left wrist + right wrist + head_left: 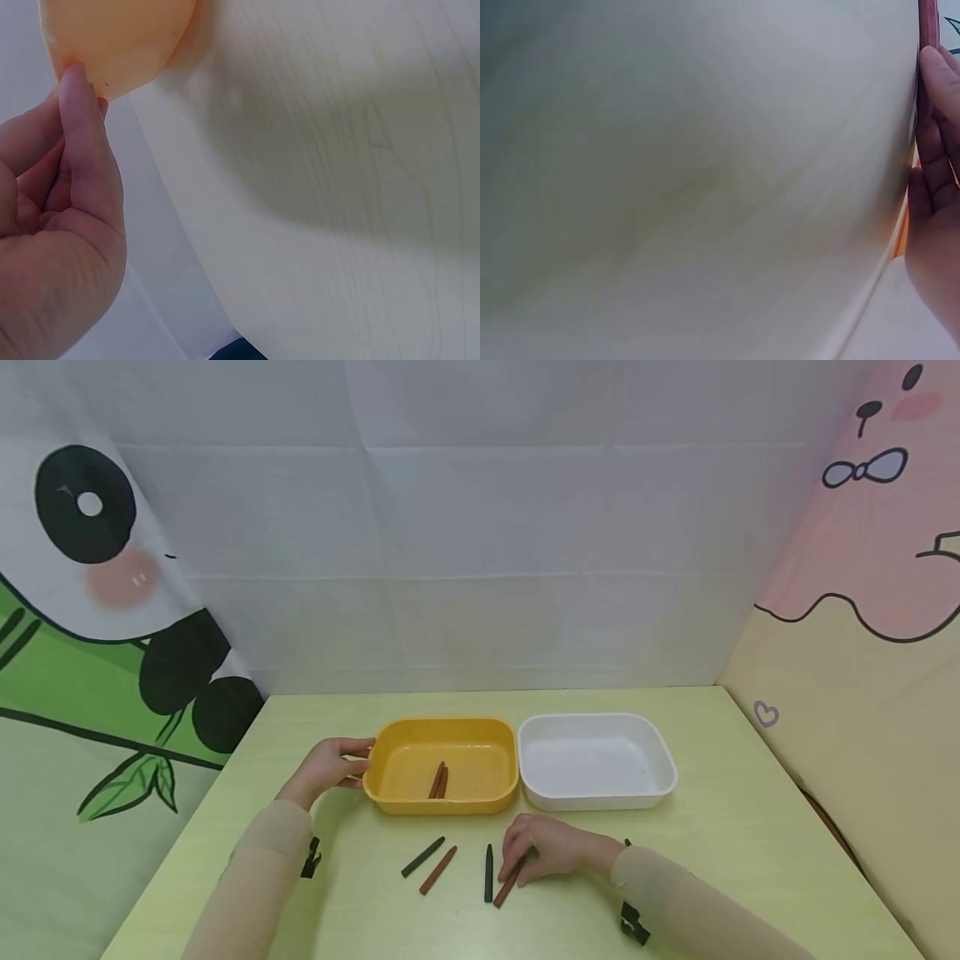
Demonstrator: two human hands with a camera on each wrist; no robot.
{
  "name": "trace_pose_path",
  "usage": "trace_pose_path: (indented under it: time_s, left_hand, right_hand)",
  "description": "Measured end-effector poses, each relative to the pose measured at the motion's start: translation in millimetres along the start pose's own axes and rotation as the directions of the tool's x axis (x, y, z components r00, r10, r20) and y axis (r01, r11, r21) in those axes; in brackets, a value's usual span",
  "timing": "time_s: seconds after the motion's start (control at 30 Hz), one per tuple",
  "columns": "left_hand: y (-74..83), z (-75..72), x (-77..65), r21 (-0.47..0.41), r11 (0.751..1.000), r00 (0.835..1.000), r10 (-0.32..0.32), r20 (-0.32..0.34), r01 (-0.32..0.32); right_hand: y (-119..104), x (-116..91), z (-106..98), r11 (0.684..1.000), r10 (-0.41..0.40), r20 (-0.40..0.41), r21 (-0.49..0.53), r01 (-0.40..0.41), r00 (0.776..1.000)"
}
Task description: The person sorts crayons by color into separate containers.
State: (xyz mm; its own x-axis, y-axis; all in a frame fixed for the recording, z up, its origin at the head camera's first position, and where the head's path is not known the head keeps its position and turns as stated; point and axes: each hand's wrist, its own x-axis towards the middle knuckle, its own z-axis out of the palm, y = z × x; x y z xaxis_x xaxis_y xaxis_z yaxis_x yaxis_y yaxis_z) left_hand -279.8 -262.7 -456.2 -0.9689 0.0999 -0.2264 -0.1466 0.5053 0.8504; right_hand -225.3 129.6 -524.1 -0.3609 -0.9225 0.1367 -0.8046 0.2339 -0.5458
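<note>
My left hand (334, 767) grips the left end of a yellow tray (480, 805); in the left wrist view the thumb (84, 127) lies against the yellow tray wall (120, 45). Two brown crayons (438, 782) lie inside that tray. On the table, my right hand (547, 847) pinches another brown crayon (507, 887) between thumb and fingers, its lower end near the tabletop. Beside it lies a black crayon (489, 873). Farther left are a second black crayon (423, 857) and a brown crayon (438, 870). The right wrist view shows the held crayon (928, 26) at its edge.
A white tray (597, 803) stands close against the yellow tray's right side. Both sit toward the back of the pale yellow table (375, 927). A white cloth wall (480, 568) rises behind, with printed cloth panels at left and right.
</note>
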Motion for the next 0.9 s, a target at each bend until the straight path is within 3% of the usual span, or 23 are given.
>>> trace_pose_path:
  time_s: [0.17, 0.33, 0.47, 0.67, 0.9]
  left_hand:
    - [-0.1, 0.4, -0.6, 0.002, 1.0, 1.0, -0.001, 0.002, 0.001]
    - [-0.9, -0.1, -0.2, 0.013, 1.0, 1.0, 0.003, 0.001, -0.003]
    - [-1.3, -0.3, 0.1, 0.009, 1.0, 1.0, 0.008, 0.0, -0.008]
    - [0.0, -0.1, -1.4, 0.007, 1.0, 1.0, 0.015, 0.004, -0.015]
    - [1.6, 0.3, -4.6, 0.006, 1.0, 1.0, 0.016, 0.004, -0.016]
  right_hand:
    - [-1, 0, 0, 1.0, -0.014, -0.002, 0.008, 0.014, 1.0]
    - [-2, -3, -3, 0.994, 0.068, 0.004, 0.082, -0.068, 0.998]
    - [-1, -5, -7, 0.993, 0.063, -0.024, 0.105, -0.06, 0.998]
    - [-4, -3, -17, 0.998, 0.0, -0.081, 0.059, 0.005, 0.997]
    - [-16, 4, -34, 0.998, 0.047, -0.134, 0.054, -0.04, 0.99]
